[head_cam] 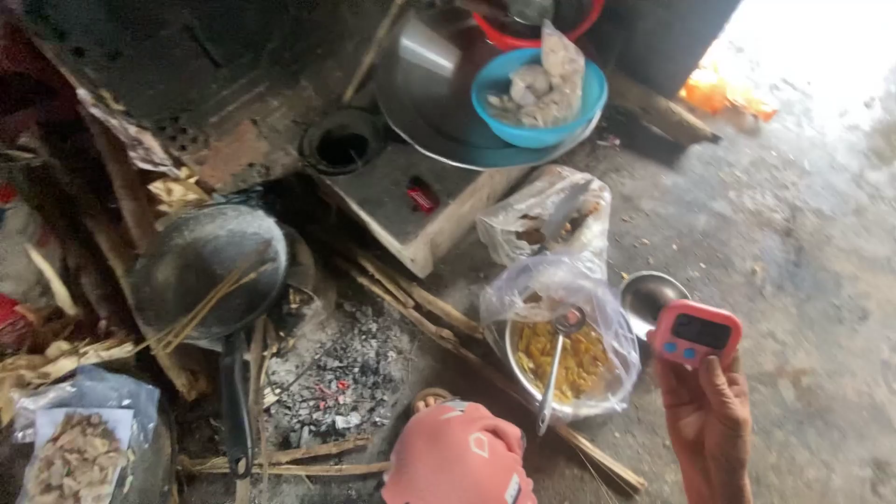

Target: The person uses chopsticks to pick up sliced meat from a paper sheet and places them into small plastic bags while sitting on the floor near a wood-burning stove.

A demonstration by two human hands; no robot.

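Observation:
My right hand [707, 425] rises from the lower right edge and grips a small pink digital timer [696, 333] with a dark screen and blue buttons, thumb on its underside. My left hand is out of sight. Just left of the timer a metal bowl of yellow food [560, 364] sits inside a clear plastic bag, with a metal spoon [557, 357] standing in it. A small empty metal bowl [646, 296] lies behind the timer.
A black pan [207, 271] with thin sticks rests left of a grey ash pile with embers [341, 373]. A blue bowl of pale chunks [539, 93] sits on a metal lid on a concrete block [401, 201]. Pink cloth [459, 457] shows below. A bagged snack [75, 448] lies bottom left.

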